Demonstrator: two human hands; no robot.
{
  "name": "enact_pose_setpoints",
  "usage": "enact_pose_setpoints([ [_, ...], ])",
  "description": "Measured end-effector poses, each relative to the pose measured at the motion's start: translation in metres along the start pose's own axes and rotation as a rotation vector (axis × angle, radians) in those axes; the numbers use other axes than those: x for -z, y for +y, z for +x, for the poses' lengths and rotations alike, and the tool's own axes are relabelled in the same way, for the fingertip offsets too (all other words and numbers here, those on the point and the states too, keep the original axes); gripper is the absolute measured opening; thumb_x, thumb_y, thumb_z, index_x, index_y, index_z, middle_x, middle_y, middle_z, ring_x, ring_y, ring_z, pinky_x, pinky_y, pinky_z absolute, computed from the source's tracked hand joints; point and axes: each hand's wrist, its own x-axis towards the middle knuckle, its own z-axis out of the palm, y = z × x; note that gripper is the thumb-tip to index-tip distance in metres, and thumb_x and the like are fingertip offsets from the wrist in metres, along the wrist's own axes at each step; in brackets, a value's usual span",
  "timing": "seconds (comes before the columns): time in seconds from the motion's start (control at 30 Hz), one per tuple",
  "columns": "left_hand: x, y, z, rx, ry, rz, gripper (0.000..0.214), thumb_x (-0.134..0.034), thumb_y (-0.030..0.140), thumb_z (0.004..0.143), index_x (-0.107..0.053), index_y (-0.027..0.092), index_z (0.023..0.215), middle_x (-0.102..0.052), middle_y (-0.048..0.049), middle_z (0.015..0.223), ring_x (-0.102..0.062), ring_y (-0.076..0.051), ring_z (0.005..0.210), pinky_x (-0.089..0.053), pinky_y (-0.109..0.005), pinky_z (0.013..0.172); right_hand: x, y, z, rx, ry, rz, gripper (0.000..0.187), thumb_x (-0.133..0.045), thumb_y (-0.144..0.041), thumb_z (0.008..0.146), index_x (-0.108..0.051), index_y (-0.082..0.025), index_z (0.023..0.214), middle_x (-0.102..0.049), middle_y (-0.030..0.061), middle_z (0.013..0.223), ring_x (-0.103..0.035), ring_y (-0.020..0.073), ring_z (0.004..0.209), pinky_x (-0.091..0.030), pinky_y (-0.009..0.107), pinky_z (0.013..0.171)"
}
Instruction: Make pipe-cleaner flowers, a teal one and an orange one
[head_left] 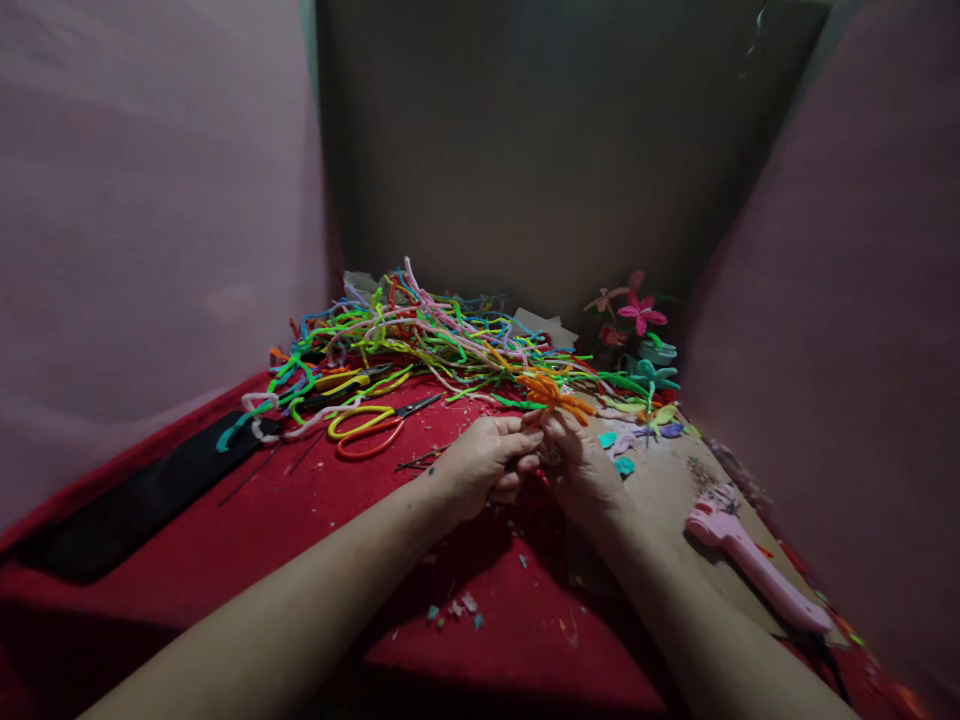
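Observation:
Both my hands meet at the middle of a red cloth [300,530]. My left hand [487,465] is closed in a pinch on the stem of an orange pipe-cleaner flower [555,395]. My right hand [581,470] is closed on the same piece from the other side, fingers pressed together just under the orange petals. The petals stick up above my fingertips. Right behind them lies a big tangle of coloured pipe cleaners [420,340].
Orange-and-yellow scissors [375,425] lie left of my hands. A black flat strip [142,500] lies at the far left. A pink glue gun [750,565] rests on brown cardboard [675,490] at the right. Finished pipe-cleaner flowers [641,335] stand at the back right. Cardboard walls enclose the space.

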Motion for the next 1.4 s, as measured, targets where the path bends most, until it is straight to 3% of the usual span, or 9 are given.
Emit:
enact_pose_setpoints([
  [0.27,-0.0031,0.0018,-0.003,0.005,0.046,0.082,0.017,-0.058,0.032,0.076,-0.052,0.017,0.079,-0.04,0.0081,0.054,-0.022,0.0,0.032,-0.016,-0.014,0.032,-0.0051,-0.0035,-0.0014,0.004,-0.02,-0.042,0.015,-0.065,-0.035,0.07,-0.062,-0.02,0.068,-0.05,-0.0039,0.055,-0.045,0.0101,0.046,-0.04,0.024,0.048],
  [0.53,-0.0054,0.0016,-0.004,-0.05,0.026,0.125,0.022,-0.057,0.033,0.077,-0.053,0.016,0.09,-0.034,0.011,0.046,-0.023,-0.002,0.03,-0.019,-0.015,0.03,-0.0038,-0.003,-0.0004,0.019,0.008,-0.043,0.013,-0.065,-0.032,0.068,-0.059,-0.021,0.068,-0.053,-0.0037,0.057,-0.043,0.0101,0.049,-0.037,0.024,0.049],
  [1.03,-0.0027,-0.0015,-0.0021,-0.084,0.034,0.214,0.015,-0.055,0.03,0.078,-0.048,0.017,0.076,-0.034,0.0106,0.044,-0.026,-0.003,0.031,-0.021,-0.016,0.031,-0.0077,-0.0077,-0.0029,0.061,0.036,-0.106,0.016,-0.067,-0.033,0.066,-0.062,-0.018,0.064,-0.053,-0.0037,0.058,-0.042,0.0086,0.051,-0.034,0.022,0.048],
  [1.4,-0.0081,0.002,-0.0029,-0.08,0.072,0.248,0.015,-0.055,0.027,0.078,-0.051,0.015,0.085,-0.032,0.0112,0.045,-0.025,-0.002,0.031,-0.018,-0.015,0.031,-0.0016,-0.0036,0.0003,0.041,0.016,-0.051,0.016,-0.067,-0.033,0.067,-0.063,-0.018,0.069,-0.052,-0.0049,0.058,-0.038,0.0072,0.048,-0.031,0.021,0.046],
])
